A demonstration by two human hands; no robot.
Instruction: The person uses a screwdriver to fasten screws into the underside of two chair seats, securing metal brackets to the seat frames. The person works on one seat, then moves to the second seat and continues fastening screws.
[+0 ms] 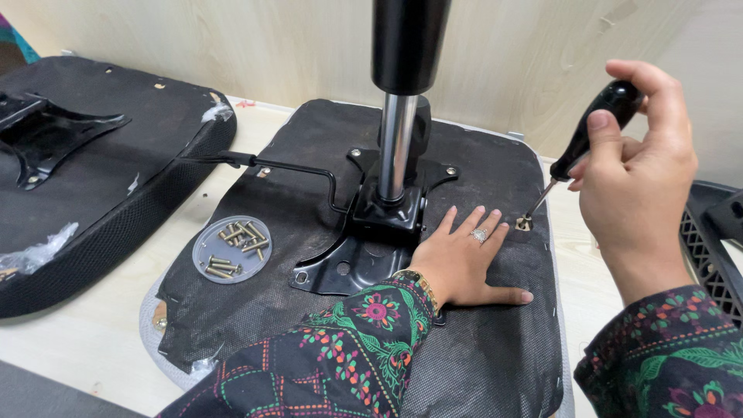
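— Likely trouble from here?
— Slipping out of the screw (524,224), mostly. Screwdriver (582,145) held at a slant, not square to the head, so a hard turn could cam the tip off and gouge the black fabric of the seat underside (309,147). Judgement only.
— Anything else?
— Left hand (464,263) pressed flat just beside the screw, fingers (486,224) spread and holding nothing, fingertips nearly touching the screw. A skidding tip could well land on them. Also the shallow round dish of bolts (231,248), lying on the same seat well left of the screw, past the metal mounting plate (364,248): a jolt to the seat could scatter them across the table (85,340).
— And the right hand?
— Right hand (638,166) closed around the black handle, up and to the right of the screw, thumb on the top of the grip.
— Where exactly does the screw sit?
— Near the right edge of the seat, right of the gas cylinder (398,116). Screwdriver tip in it or just on it; too small to tell how deep. Between the left fingertips and the right wrist.
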